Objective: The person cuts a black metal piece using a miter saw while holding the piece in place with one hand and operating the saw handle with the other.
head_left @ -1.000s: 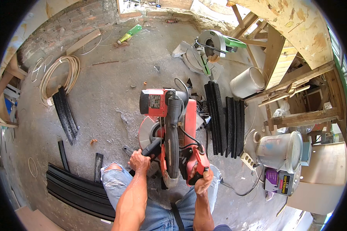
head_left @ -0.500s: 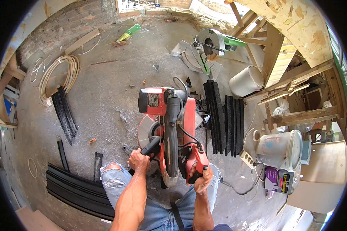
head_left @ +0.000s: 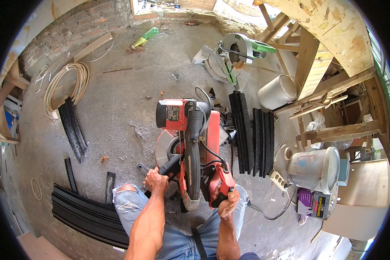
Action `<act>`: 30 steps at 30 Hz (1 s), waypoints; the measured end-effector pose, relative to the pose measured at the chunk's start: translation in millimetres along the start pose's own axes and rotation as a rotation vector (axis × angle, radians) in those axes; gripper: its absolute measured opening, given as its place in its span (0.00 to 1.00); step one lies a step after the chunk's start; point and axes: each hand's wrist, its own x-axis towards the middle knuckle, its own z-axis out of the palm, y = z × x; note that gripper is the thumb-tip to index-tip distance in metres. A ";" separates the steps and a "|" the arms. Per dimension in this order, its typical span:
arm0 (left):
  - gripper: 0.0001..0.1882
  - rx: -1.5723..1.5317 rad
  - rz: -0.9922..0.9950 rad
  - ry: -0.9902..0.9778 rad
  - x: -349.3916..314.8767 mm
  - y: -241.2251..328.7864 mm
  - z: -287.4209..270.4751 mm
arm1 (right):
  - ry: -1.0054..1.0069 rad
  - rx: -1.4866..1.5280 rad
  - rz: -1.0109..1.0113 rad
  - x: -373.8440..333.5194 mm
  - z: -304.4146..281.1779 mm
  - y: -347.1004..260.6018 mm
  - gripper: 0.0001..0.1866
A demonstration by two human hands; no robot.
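Between my knees stands a red and black miter saw (head_left: 213, 134), its guard and motor upright over the base. My right hand (head_left: 228, 204) is wrapped round the saw's red handle (head_left: 221, 185). On the saw's left side, my left hand (head_left: 156, 181) is closed at the end of a black bar-shaped piece (head_left: 170, 165); whether this is part of the saw or a loose strip I cannot tell. The fingers partly hide its end. Several black moulding strips (head_left: 86, 212) lie left of my leg, and more black mouldings (head_left: 242, 134) lie right of the saw.
A green and grey miter saw (head_left: 229, 63) stands at the far right of the floor. Nearby are a white bucket (head_left: 278, 92), a lidded pail (head_left: 312, 167), a purple and black box (head_left: 316, 203) and a socket strip (head_left: 278, 178). Coiled hose (head_left: 80, 82) lies far left.
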 end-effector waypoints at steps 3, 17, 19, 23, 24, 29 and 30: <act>0.21 -0.012 0.004 0.003 0.2 -0.6 1.3 | 0.007 0.004 0.012 -0.4 -0.6 0.0 0.42; 0.18 -0.043 0.005 -0.003 0.7 -2.0 3.8 | 0.024 -0.002 0.023 0.5 0.5 -1.0 0.43; 0.18 -0.050 0.008 0.012 1.0 -2.9 5.6 | 0.018 -0.017 -0.012 0.5 0.6 3.4 0.46; 0.19 -0.074 0.024 0.041 -1.2 -3.9 4.8 | 0.018 -0.017 -0.009 0.6 2.4 1.4 0.46; 0.19 -0.076 0.025 0.042 -0.8 -3.7 4.7 | 0.021 -0.020 -0.019 0.7 2.7 1.6 0.45; 0.19 -0.041 0.021 0.035 0.0 -2.4 5.6 | -0.004 -0.035 -0.040 1.3 -1.3 4.1 0.44; 0.19 -0.041 0.019 0.035 0.7 -3.7 6.6 | 0.006 -0.027 -0.028 0.7 0.3 2.8 0.45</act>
